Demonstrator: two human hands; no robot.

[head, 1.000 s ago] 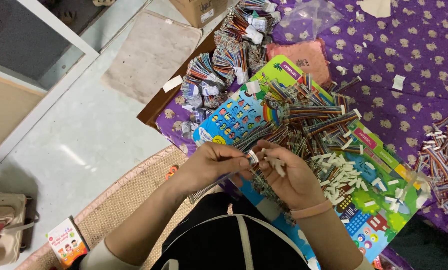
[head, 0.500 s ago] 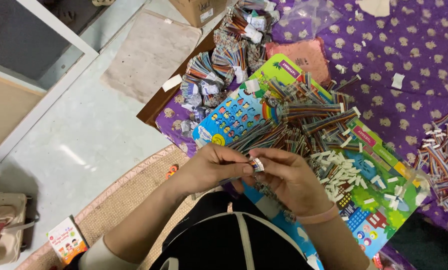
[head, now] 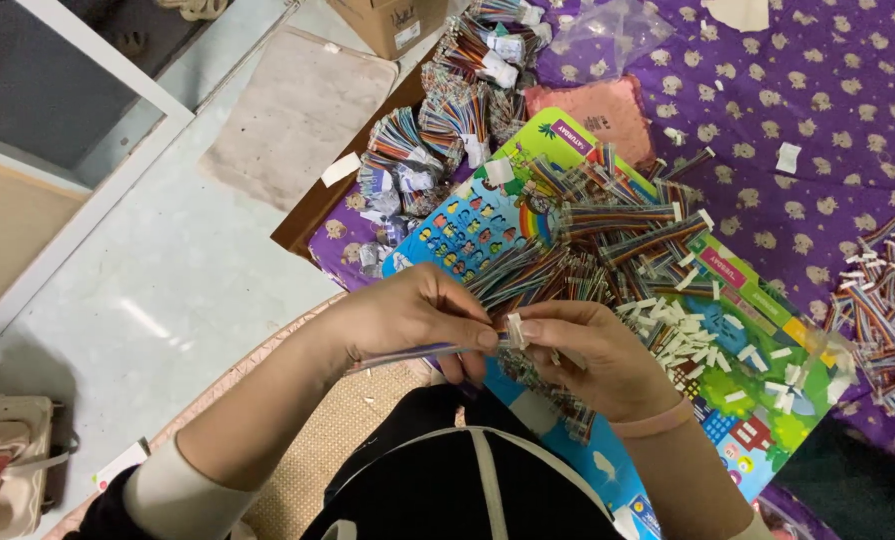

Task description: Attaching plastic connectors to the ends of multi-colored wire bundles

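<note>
My left hand (head: 408,318) pinches a flat multicoloured ribbon cable (head: 398,355) that trails back toward my left wrist. My right hand (head: 593,355) meets it fingertip to fingertip and holds a small white plastic connector (head: 515,330) at the cable's end. Both hands hover over the near edge of a colourful printed board (head: 468,225). On the board lie a pile of loose ribbon cables (head: 608,225) and a scatter of white connectors (head: 683,325).
Bundled cables (head: 448,110) are stacked at the board's far left on a purple patterned cloth (head: 788,90). More cables with connectors (head: 883,300) lie at the right. A cardboard box (head: 388,25), a grey mat (head: 298,115), a woven mat (head: 338,430) and a bag (head: 8,460) sit on the floor.
My hands have drawn closer together, and the white connector now sits against the end of the cable between my fingertips. The piles on the board are unchanged.
</note>
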